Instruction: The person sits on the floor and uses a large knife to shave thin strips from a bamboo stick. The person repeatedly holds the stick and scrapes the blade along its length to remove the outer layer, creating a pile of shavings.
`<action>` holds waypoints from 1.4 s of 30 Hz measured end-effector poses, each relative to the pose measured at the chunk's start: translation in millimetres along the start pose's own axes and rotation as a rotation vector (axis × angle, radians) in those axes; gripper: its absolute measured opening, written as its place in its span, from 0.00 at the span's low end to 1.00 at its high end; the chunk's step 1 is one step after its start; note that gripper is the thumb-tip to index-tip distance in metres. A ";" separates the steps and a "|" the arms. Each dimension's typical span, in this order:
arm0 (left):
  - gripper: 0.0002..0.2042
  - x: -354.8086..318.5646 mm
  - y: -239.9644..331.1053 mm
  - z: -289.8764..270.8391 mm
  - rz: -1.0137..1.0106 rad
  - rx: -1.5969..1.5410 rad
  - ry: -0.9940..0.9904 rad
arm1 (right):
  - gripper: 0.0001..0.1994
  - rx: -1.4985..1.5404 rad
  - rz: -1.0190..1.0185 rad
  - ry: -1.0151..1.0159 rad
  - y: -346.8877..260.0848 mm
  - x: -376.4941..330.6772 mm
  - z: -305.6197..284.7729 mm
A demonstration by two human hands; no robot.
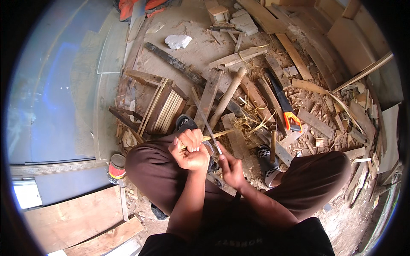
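The fingers of the left hand [190, 150] are curled into a tight fist, and a thin pale strip [220, 134] is gripped in it, its free end projecting to the right of the knuckles. By the fingers of the right hand [231, 169], just beside and slightly lower, a long-bladed knife [206, 121] is grasped; its handle is largely covered, and its narrow blade is pointed up and to the left, away from the fingertips. The strip is crossed by the blade between the two hands, but whether the edge is pressed into it cannot be told.

Both hands are framed by brown trousers [318, 174] on bent legs. Just beyond the fingers, a round pole [229, 94] is seen slanting away, with curled shavings [247, 123] scattered to its right. Farther to the right of the fingers, a saw [293, 122] with an orange-and-black handle is laid among boards and chips. Beyond the left fist and to its left, a stack of slats [171, 110] is propped. To the left of the fist, a red-banded can [116, 166] is placed. Far beyond the fingers, a white lump [178, 41] is seen on the ground.
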State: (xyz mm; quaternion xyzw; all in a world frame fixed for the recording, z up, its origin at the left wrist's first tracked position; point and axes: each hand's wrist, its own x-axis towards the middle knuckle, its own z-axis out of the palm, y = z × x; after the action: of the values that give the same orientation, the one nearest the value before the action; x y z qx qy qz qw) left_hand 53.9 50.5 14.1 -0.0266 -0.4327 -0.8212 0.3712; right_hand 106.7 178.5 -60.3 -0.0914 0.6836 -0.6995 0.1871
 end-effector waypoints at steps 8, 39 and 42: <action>0.23 -1.8 -6.0 2.9 -0.012 -0.022 0.011 | 0.22 0.007 0.263 -0.013 32.9 13.1 -13.8; 0.23 -2.6 2.0 -0.4 -0.050 -0.041 0.010 | 0.20 -0.017 0.041 0.014 17.1 4.3 -0.4; 0.23 1.4 -8.6 5.7 -0.063 -0.090 -0.026 | 0.21 -0.112 0.233 0.262 153.0 12.1 -26.0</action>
State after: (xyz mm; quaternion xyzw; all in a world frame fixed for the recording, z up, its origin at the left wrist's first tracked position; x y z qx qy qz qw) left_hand 45.9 56.8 12.2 -0.0403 -0.4006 -0.8508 0.3378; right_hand 106.5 198.5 -214.7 0.0700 0.7461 -0.6397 0.1709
